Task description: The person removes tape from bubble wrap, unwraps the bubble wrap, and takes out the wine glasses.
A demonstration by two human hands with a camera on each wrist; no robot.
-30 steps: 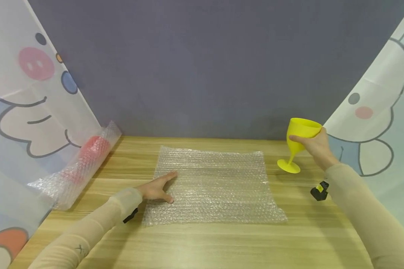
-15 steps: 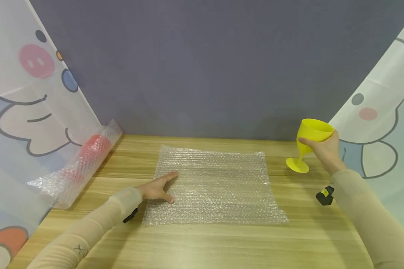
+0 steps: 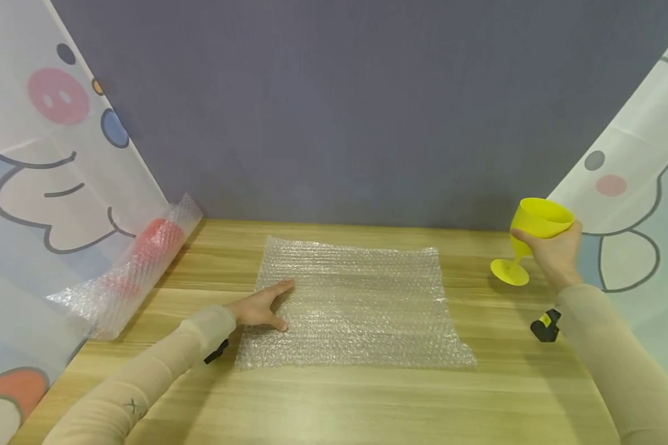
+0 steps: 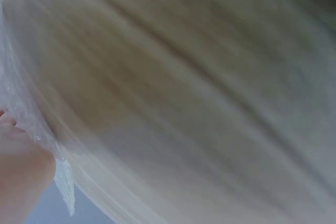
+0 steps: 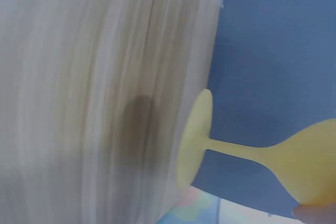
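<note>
My right hand (image 3: 556, 252) grips the bowl of a yellow goblet (image 3: 541, 217) at the right side of the table. The goblet is upright with a slight tilt, its round foot low over the wood; in the right wrist view its stem and foot (image 5: 195, 140) show side-on above a shadow. Flat on the table lies a clear sheet of bubble wrap (image 3: 356, 303). My left hand (image 3: 258, 308) rests on the left edge of that sheet, fingers and thumb spread. Only part of this hand (image 4: 23, 174) shows in the left wrist view, beside the wrap.
A bubble-wrapped bundle (image 3: 128, 266) with something red inside lies at the table's left edge, against the printed cloth (image 3: 22, 185). A grey panel (image 3: 334, 111) rises behind the wooden table (image 3: 334, 402). Another printed cloth (image 3: 634, 204) borders the right side.
My right hand has carried the goblet to the right, away from the bubble wrap. The left hand has stayed on the sheet, and the view has shifted slightly.
</note>
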